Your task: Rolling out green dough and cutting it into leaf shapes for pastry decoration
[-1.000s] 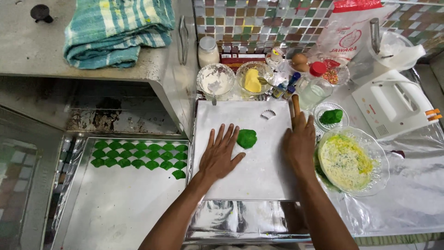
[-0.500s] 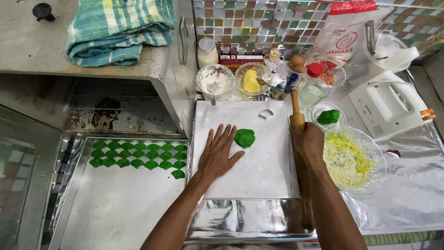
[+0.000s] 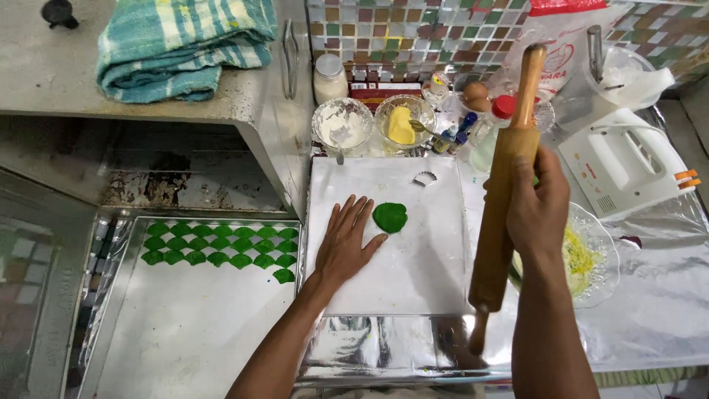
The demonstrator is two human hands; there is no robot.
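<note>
A flattened lump of green dough lies on a white board in the middle of the foil-covered counter. My left hand rests flat on the board, fingers spread, its fingertips just left of the dough. My right hand grips a wooden rolling pin by its barrel and holds it lifted, tilted, above the board's right edge. A small metal cutter sits on the board's far side.
A baking tray at left holds rows of green cut dough pieces. Bowls of flour and yellow butter, eggs, bottles and a white hand mixer stand behind. A glass bowl with yellow mixture sits right. A striped towel lies on the shelf.
My right hand has picked the rolling pin up from the counter beside the board and raised it. My left hand stays flat on the board.
</note>
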